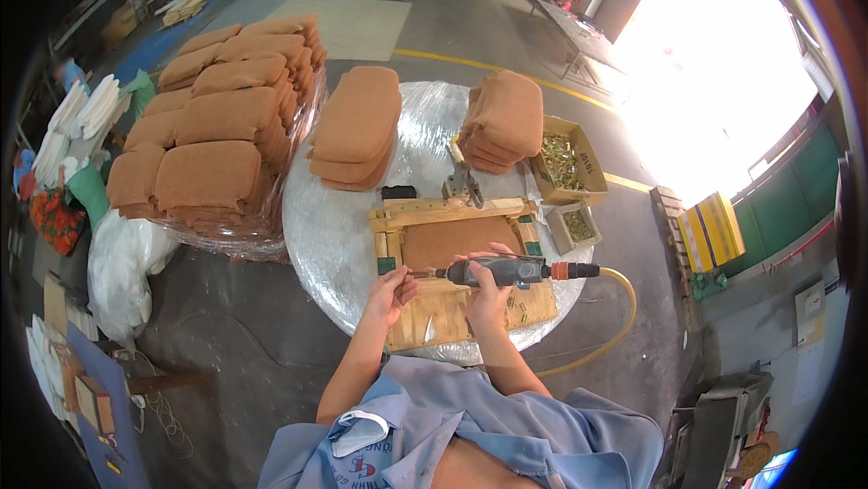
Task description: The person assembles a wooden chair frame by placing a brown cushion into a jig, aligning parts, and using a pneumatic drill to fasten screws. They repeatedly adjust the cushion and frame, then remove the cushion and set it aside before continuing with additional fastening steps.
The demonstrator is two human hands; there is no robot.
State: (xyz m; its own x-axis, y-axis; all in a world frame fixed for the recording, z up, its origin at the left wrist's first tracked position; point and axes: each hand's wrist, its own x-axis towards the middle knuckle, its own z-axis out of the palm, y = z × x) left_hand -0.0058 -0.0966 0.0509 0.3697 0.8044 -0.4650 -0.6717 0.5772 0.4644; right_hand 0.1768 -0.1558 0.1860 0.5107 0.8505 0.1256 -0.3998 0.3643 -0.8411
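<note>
My right hand (486,297) wraps round the grey body of an air screwdriver (515,270), held level above a wooden frame jig (407,218). A yellow air hose (626,317) runs from its orange and black end. The bit (427,275) points left, and my left hand (391,296) has its fingers closed at the tip. Whether a small screw is also between those fingers cannot be seen. Under the tool, a brown padded panel (452,240) lies inside the jig. Small metal pieces (517,308) are scattered on the jig's near board.
The round table (312,245) is wrapped in plastic film. On it stand two stacks of brown cushions (357,123), pliers (466,183), a black block (398,192), a carton of metal fittings (586,177) and a smaller box of hardware (573,227). A wrapped cushion pile (212,177) stands left.
</note>
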